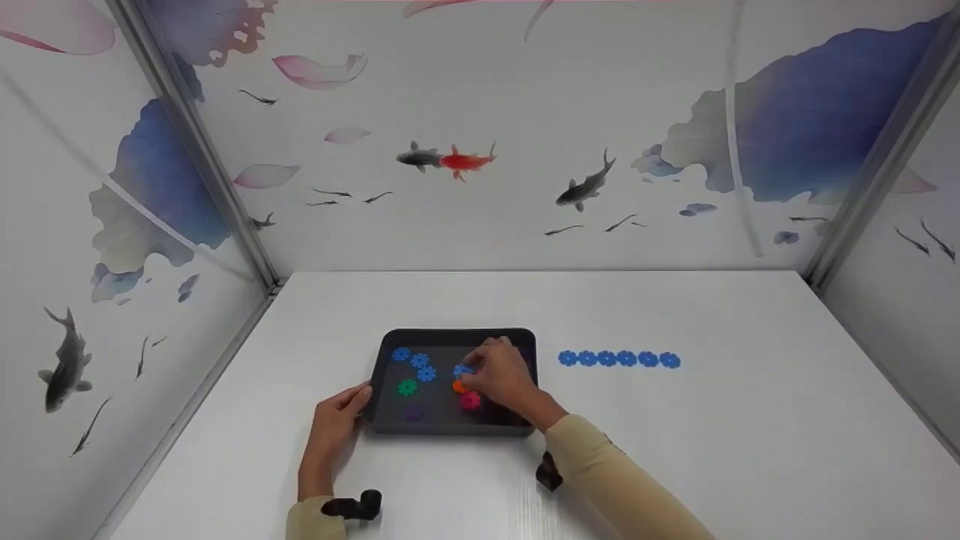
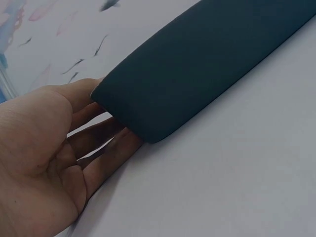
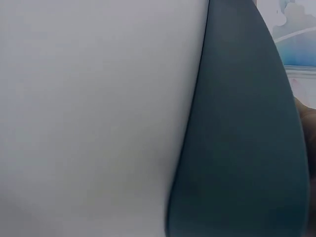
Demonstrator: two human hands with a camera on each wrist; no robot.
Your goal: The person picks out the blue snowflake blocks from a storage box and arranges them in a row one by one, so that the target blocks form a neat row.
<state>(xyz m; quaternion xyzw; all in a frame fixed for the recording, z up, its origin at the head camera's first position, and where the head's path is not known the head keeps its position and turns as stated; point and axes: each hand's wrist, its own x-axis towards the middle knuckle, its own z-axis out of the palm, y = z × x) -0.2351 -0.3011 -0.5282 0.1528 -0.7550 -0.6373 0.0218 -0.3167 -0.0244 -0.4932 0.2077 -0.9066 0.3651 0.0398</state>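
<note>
**Right hand on a blue disc, left hand at the tray**

The blue disc is in the right half of the dark tray, its notched edge showing between the right hand's thumb and forefinger, which pinch it narrowly; whether it is lifted off the tray floor I cannot tell. The left hand grips the tray's left side, thumb at the rim and the other fingers reaching beneath the edge.

The disc looks like thin, stiff plastic: likely very light, hard to break, perhaps a little slippery. Its rim notches should give the fingertips the best purchase. The tray looks rigid and light enough to slide if nudged, so a side wall is the sensible place to steady it.

An orange disc and a pink disc lie close under the right hand and could be caught along with the blue one. Further left in the tray are three blue discs, a green disc and a purple disc, dim against the dark floor. The tray's right wall stands between the hand's disc and a row of six blue discs on the tabletop.
</note>
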